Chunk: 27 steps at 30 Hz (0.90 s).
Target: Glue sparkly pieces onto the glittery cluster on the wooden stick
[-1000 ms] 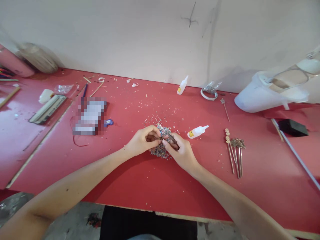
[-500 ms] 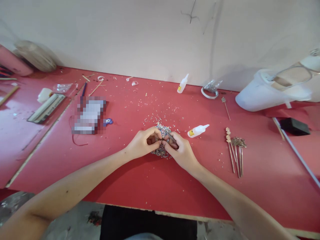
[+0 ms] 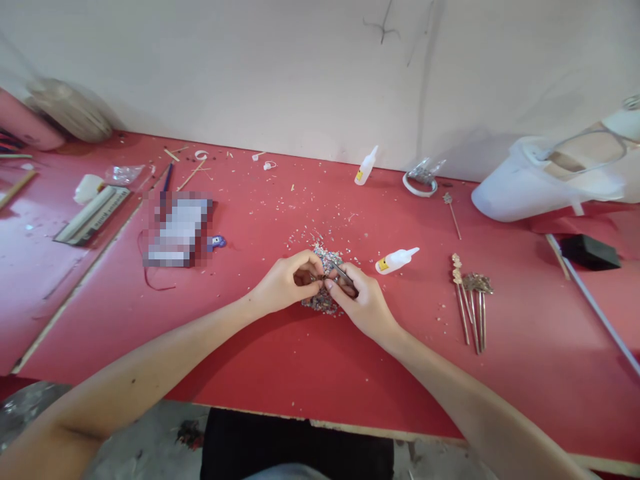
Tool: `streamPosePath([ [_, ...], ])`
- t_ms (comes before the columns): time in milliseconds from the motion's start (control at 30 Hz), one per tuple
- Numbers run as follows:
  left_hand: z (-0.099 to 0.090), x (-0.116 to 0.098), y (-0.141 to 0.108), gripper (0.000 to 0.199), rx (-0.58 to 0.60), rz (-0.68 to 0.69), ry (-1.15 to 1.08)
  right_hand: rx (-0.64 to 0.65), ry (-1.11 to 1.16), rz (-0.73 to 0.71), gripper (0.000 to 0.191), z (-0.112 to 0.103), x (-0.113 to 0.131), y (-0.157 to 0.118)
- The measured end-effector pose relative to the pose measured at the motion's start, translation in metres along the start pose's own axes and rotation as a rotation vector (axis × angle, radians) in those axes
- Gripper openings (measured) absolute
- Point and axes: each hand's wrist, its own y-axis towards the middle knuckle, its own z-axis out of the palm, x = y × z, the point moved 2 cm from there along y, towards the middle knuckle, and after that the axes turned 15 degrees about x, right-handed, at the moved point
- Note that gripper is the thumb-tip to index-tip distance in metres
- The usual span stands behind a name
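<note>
Since so little of the small dark piece (image 3: 323,278) shows between the fingertips, its exact shape cannot be told; it sits in front of the person, just above the heap of chips (image 3: 321,305). The left hand (image 3: 281,283) has its grip pinched on one side of the piece, thumb below and finger curled above. The right hand (image 3: 369,301) is closed around a slim metal tool (image 3: 342,272), its thumb tip pressed close to the same piece.

Working well here would mean letting the left grip act as a light, steady clamp while small finger movements on the right do the fine placing. Both wrists low and near the counter (image 3: 300,363) should help against shake, and a gentle pinch would suit something so small; too much force could tilt it or flick it into the chips.

The chips look like hard, angular flecks in white, blue-grey and darker tones, dense under the hands and thinly scattered beyond. Just beside the right hand lies a soft-looking white bottle (image 3: 395,261) with a tapered nozzle and yellow label. Farther right, slender brownish rods (image 3: 477,323) end in bumpy, faintly shiny clusters. The counter is smooth, matte red sheet, with a rough, pale front edge.
</note>
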Motion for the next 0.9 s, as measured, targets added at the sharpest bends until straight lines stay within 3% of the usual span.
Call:
streamPosePath([
  [900,-0.0008,-0.0016,0.0003,0.017,0.038,0.004,-0.004,0.034,0.017,0.017,0.019,-0.0024,0.0000,0.0008],
])
